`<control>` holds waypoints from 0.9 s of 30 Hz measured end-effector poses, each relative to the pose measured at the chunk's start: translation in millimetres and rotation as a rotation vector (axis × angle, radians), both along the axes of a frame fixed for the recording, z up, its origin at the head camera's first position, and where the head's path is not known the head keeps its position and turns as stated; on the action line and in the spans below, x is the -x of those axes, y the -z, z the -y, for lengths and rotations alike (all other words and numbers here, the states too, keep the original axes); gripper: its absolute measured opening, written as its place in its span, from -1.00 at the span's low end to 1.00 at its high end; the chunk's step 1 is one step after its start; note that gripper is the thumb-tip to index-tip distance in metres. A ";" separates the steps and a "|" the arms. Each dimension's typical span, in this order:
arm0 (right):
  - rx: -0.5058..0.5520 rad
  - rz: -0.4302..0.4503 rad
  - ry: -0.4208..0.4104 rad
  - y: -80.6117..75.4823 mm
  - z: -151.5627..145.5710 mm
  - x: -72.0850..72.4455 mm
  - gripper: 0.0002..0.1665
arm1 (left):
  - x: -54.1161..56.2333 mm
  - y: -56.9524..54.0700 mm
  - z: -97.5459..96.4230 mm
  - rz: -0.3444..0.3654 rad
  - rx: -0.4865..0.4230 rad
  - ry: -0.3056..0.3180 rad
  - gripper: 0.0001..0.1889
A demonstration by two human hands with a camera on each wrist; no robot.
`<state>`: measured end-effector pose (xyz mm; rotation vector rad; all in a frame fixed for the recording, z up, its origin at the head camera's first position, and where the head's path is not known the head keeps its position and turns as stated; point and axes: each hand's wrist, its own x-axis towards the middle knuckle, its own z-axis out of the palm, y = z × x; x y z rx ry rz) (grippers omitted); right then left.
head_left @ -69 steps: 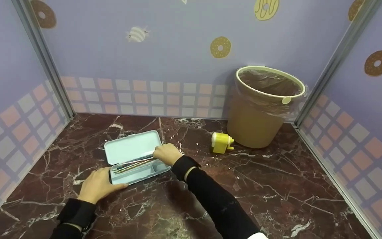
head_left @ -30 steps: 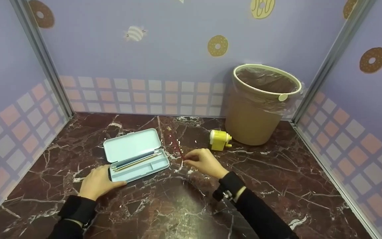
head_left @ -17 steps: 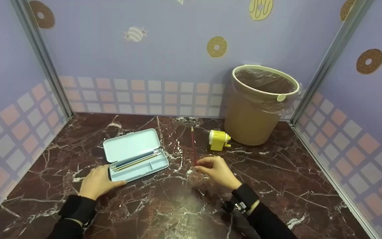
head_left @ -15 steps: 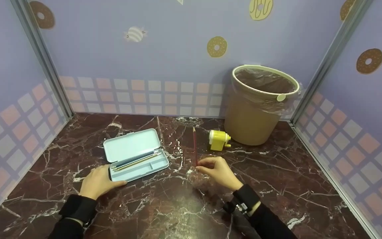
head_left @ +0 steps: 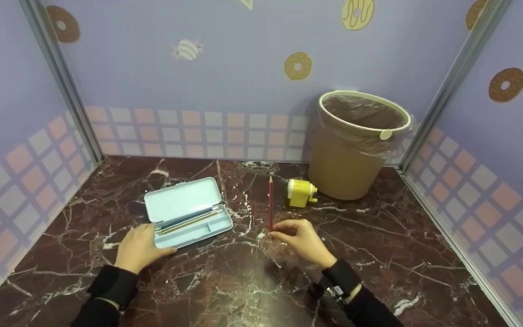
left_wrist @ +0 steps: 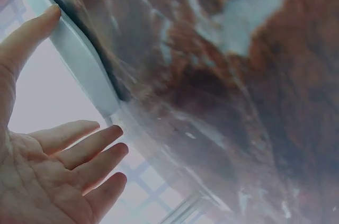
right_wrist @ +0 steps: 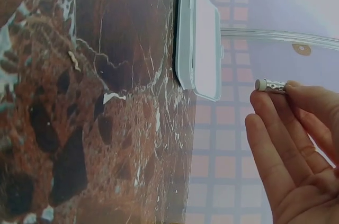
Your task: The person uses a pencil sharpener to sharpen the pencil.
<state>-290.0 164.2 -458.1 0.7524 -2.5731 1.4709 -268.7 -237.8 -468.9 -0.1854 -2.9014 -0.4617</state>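
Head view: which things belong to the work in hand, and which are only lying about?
Likely belonging:
red pencil, pinched in the right hand
open pencil case, touched by the left hand
other pencils inside it

Probably just lying about:
yellow sharpener, untouched, perhaps related
bin
small white scraps

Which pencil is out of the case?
The red pencil, pinched upright in the right hand; the other pencils lie inside the open case.
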 end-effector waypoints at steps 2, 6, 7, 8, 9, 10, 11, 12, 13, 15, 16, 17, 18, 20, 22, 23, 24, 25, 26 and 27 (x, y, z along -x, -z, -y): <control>0.006 0.004 0.000 0.5 -1.3 -0.7 -0.79 | -1.1 -4.8 -7.2 -0.020 0.024 0.007 -0.03; 0.017 0.011 0.006 1.4 -2.9 -1.8 -0.78 | -1.5 -20.4 -30.1 -0.046 0.011 0.038 -0.04; 0.022 0.015 0.008 1.7 -3.1 -2.1 -0.78 | -1.3 -24.4 -37.3 -0.052 -0.008 0.052 -0.07; 0.029 0.017 0.007 1.7 -3.3 -2.5 -0.78 | -1.1 -28.3 -45.0 -0.055 -0.028 0.066 -0.10; 0.036 0.024 0.008 1.6 -3.3 -2.9 -0.77 | -0.4 -31.3 -52.9 -0.061 -0.055 0.082 -0.13; 0.040 0.028 0.010 1.6 -3.4 -3.5 -0.77 | 0.3 -34.0 -61.0 -0.066 -0.086 0.102 -0.17; 0.045 0.034 0.010 1.2 -3.4 -4.2 -0.76 | 0.8 -36.5 -69.5 -0.067 -0.120 0.124 -0.21; 0.052 0.043 0.010 1.0 -3.4 -4.7 -0.76 | 1.4 -38.3 -78.1 -0.069 -0.159 0.144 -0.26; 0.056 0.051 0.012 0.9 -3.5 -5.2 -0.76 | 1.9 -39.6 -86.8 -0.073 -0.197 0.168 -0.30; 0.060 0.059 0.015 0.7 -3.8 -6.1 -0.77 | 3.1 -41.7 -104.5 -0.083 -0.281 0.220 -0.37; 0.061 0.061 0.016 0.6 -4.0 -6.4 -0.77 | 3.6 -42.5 -113.3 -0.090 -0.320 0.245 -0.39; 0.065 0.064 0.017 0.6 -4.2 -6.5 -0.77 | 3.8 -43.1 -121.8 -0.100 -0.358 0.268 -0.42; 0.067 0.065 0.017 0.7 -4.5 -6.5 -0.78 | 4.3 -43.5 -130.1 -0.112 -0.388 0.289 -0.44; 0.069 0.063 0.015 1.0 -5.0 -6.2 -0.78 | 5.4 -43.9 -145.6 -0.139 -0.437 0.327 -0.48; 0.064 0.059 0.015 1.2 -5.4 -5.9 -0.78 | 5.7 -43.3 -159.1 -0.156 -0.476 0.344 -0.50; 0.062 0.057 0.013 1.4 -5.5 -5.8 -0.78 | 5.4 -42.9 -165.1 -0.157 -0.499 0.354 -0.52; 0.059 0.057 0.011 1.5 -5.7 -5.5 -0.78 | 5.6 -42.5 -170.6 -0.158 -0.522 0.365 -0.53; 0.057 0.056 0.010 1.7 -5.8 -5.3 -0.79 | 5.8 -41.7 -175.7 -0.157 -0.549 0.378 -0.55; 0.055 0.053 0.006 2.2 -6.0 -4.9 -0.79 | 5.7 -41.4 -180.4 -0.145 -0.577 0.387 -0.56; 0.055 0.054 0.002 2.4 -6.2 -4.8 -0.79 | 5.9 -40.8 -184.7 -0.141 -0.597 0.396 -0.58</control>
